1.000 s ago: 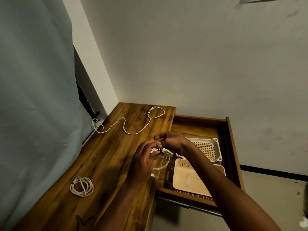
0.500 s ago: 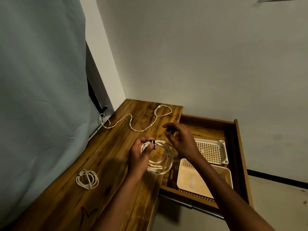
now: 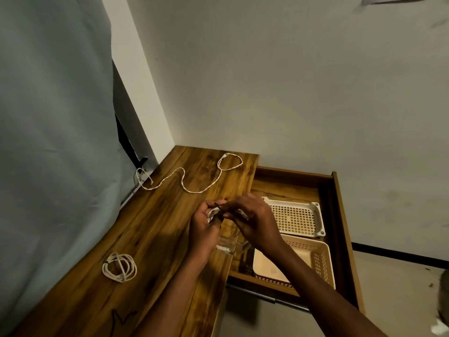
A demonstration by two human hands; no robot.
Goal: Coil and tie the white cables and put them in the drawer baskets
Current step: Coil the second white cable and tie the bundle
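The wooden table (image 3: 150,239) fills the near left, and at its 3 o'clock side the open drawer (image 3: 340,215) holds two baskets, the far one (image 3: 295,218) and the near one (image 3: 313,259), both without cables. At 12 o'clock a loose cable (image 3: 184,183) sprawls uncoiled; at 8 o'clock a tied coil (image 3: 119,266) lies finished. Half a second ago the right hand (image 3: 255,220) hung clear. Now it has closed in, pinching at the dark tie while the left hand (image 3: 202,227) grips the coil in hand (image 3: 213,212). I'd judge the tying is being finished. The knot itself is hidden under the fingers, and the hanging loops are blurred.
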